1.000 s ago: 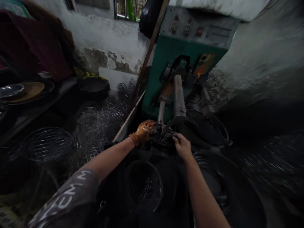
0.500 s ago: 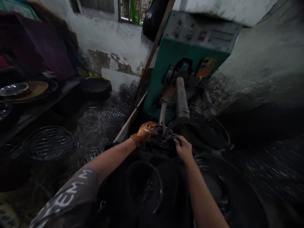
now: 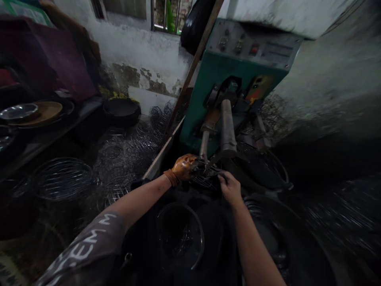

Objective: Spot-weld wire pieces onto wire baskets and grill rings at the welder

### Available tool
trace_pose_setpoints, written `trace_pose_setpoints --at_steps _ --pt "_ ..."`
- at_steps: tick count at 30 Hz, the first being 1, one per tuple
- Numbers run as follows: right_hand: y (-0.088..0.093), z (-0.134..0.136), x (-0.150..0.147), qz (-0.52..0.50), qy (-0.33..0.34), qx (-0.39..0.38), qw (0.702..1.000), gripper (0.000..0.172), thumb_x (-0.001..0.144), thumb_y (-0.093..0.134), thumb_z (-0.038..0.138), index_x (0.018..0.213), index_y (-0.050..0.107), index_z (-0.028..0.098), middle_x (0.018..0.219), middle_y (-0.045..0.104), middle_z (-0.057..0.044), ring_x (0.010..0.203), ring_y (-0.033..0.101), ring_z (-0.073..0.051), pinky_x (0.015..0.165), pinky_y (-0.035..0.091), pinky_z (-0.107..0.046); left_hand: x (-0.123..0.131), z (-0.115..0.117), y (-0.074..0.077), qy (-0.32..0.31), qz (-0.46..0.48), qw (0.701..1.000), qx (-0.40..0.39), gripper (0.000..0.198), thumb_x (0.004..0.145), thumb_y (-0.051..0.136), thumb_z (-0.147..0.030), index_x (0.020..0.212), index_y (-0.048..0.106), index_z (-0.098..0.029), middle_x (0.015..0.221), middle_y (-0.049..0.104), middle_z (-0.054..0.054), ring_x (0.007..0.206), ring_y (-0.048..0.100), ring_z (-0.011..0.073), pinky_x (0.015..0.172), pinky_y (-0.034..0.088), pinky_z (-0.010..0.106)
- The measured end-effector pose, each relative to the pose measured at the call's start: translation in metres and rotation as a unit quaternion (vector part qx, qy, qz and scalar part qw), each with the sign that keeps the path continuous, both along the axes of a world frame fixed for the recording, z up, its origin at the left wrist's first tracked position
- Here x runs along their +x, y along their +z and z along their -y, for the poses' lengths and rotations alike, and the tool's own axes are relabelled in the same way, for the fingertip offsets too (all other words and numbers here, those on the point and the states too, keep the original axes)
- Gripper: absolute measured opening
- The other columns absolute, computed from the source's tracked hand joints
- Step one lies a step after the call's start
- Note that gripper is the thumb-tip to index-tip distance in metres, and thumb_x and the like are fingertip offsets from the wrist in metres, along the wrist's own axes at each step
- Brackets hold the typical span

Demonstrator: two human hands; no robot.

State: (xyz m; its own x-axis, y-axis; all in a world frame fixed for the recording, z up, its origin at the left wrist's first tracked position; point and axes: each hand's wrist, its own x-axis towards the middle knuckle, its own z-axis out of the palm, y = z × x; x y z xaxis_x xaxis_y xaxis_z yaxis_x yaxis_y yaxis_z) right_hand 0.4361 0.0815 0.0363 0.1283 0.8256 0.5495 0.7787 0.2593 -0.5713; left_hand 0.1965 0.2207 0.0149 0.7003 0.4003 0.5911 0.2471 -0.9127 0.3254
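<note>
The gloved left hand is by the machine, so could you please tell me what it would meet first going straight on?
Past the wire grid at its fingers, the left hand would probably meet the slim metal rod first, near its lower end, though depth is unclear.

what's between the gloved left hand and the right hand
In the head view, a dark wire grid lies between the left hand and the right hand; the tip of a metal rod overlaps it.
</note>
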Motion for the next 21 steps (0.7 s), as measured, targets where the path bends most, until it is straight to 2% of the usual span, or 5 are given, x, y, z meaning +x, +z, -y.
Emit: trace_pose_setpoints --at_steps 9,13,16,19,21 --pt "0.004 -0.002 -0.008 -0.015 -0.009 -0.036 0.999 0.022 0.098 0.053 0.04 0.093 0.071 0.027 0.097 0.078 -0.008 0.095 0.073 -0.029 0.086 0.061 -0.042 -0.004 0.0 0.002 -0.005 -0.025 1.0 -0.007 0.048 0.089 0.07 -0.041 0.132 0.071 -0.02 0.134 0.068 0.016 0.128 0.062 0.0333 0.114 0.05 0.052" --pt "0.004 0.003 -0.006 -0.005 -0.004 -0.041 0.999 0.022 0.099 0.052 0.036 0.097 0.072 0.027 0.106 0.079 -0.01 0.105 0.072 -0.03 0.096 0.06 -0.046 -0.006 -0.001 0.003 0.005 -0.021 1.0 -0.001 0.049 0.089 0.07 -0.04 0.133 0.072 -0.019 0.136 0.068 0.016 0.13 0.061 0.0339 0.114 0.051 0.052" --pt "-0.004 0.017 0.008 0.006 -0.052 -0.032 0.998 0.025 0.096 0.054 0.035 0.111 0.072 0.025 0.117 0.077 -0.012 0.113 0.071 -0.031 0.101 0.059 -0.05 -0.005 -0.003 0.003 0.003 -0.023 1.0 0.009 0.047 0.09 0.069 -0.042 0.13 0.073 -0.018 0.134 0.069 0.016 0.129 0.063 0.0338 0.113 0.052 0.052" --pt "-0.015 0.03 0.021 0.01 -0.11 -0.05 0.993 0.037 0.088 0.058 0.031 0.121 0.07 0.021 0.117 0.077 -0.014 0.108 0.072 -0.033 0.096 0.061 -0.051 -0.005 -0.002 0.001 0.012 -0.018 1.0 0.016 0.047 0.088 0.072 -0.044 0.126 0.074 -0.017 0.131 0.071 0.016 0.128 0.064 0.0342 0.112 0.054 0.052" --pt "-0.019 0.032 0.025 0.025 -0.112 -0.07 0.991 0.04 0.083 0.062 0.028 0.121 0.071 0.02 0.118 0.078 -0.015 0.109 0.072 -0.034 0.096 0.061 -0.053 -0.009 0.002 -0.001 0.015 -0.004 1.0 0.011 0.048 0.085 0.076 -0.044 0.125 0.074 -0.017 0.131 0.071 0.016 0.126 0.066 0.0348 0.11 0.055 0.053"
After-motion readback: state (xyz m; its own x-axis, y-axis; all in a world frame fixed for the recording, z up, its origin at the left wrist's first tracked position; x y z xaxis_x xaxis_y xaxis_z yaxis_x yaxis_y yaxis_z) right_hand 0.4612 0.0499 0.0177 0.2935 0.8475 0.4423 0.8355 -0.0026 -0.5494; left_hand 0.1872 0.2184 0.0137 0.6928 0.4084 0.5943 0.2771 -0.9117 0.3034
